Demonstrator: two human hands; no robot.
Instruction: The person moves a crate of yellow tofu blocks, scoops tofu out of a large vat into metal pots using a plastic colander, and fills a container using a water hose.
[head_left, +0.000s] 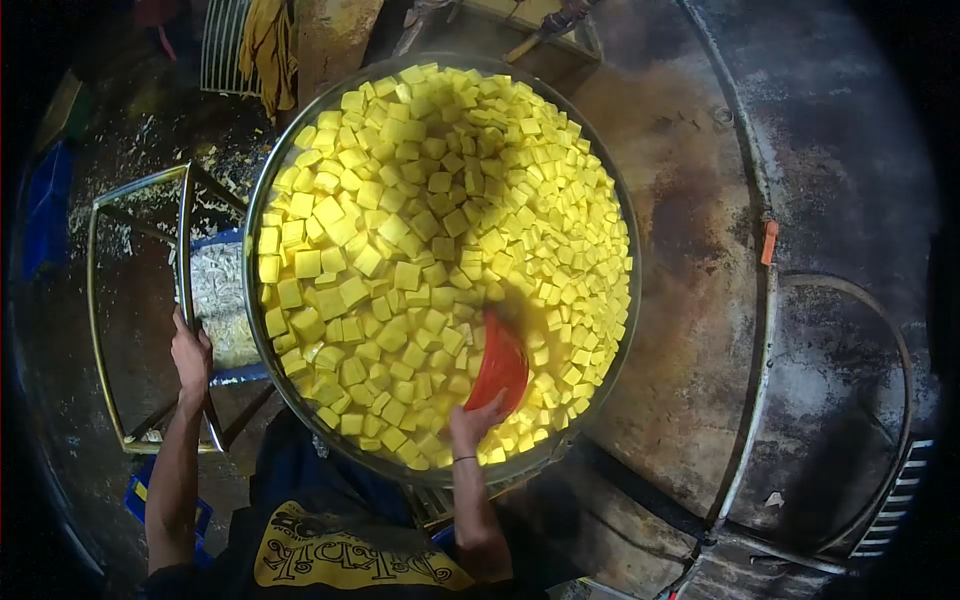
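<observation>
Many yellow cubes (350, 290) fill a large round metal vat (252, 300) in front of me, with yellow liquid showing between some of them. My right hand (474, 422) grips the near edge of a red scoop or bowl (500, 370), which is tilted and partly down among the cubes near the vat's lower right. At the left, outside the vat, my left hand (191, 352) is closed round the upright bar of a metal frame (185, 240).
Beside the vat, a blue-edged tray (222, 300) holds pale material. An orange-handled valve (769, 243) sits on a pipe at the right, near a curved hose (895, 340). A yellowish cloth (265, 50) hangs at the top left. Blue crates (48, 210) stand at the far left.
</observation>
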